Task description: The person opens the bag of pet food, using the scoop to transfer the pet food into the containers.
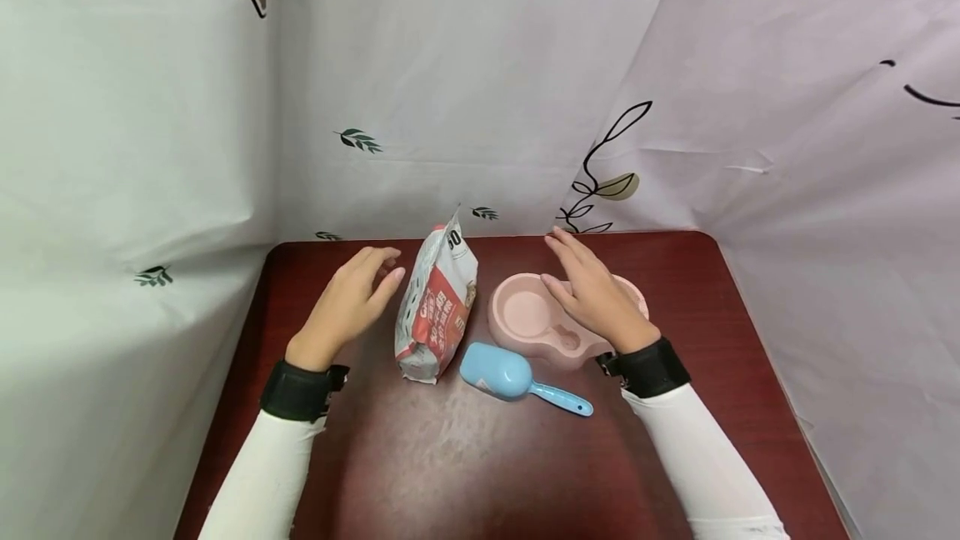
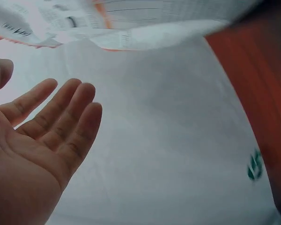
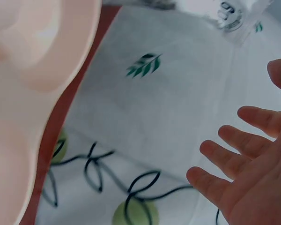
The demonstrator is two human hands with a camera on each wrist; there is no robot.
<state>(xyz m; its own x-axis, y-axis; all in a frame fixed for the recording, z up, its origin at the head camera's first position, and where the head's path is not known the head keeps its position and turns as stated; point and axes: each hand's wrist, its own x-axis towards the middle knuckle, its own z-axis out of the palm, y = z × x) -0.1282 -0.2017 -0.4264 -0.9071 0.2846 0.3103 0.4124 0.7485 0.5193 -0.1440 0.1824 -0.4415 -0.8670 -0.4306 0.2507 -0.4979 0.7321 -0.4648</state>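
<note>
A white-and-red printed bag stands on the table, its crimped top pointing up. Just left of it my left hand hovers, fingers loosely extended and holding nothing; the left wrist view shows its open palm below the bag's edge. A pink double pet bowl sits to the right of the bag. Above the bowl's right part, hiding some of it, is my right hand, empty with fingers spread. In front of both lies a light-blue scoop, its handle towards the lower right.
The dark red table has rounded far corners. White cloth with leaf prints hangs behind it and along both sides, close to the table's edges. Both wrists wear black bands.
</note>
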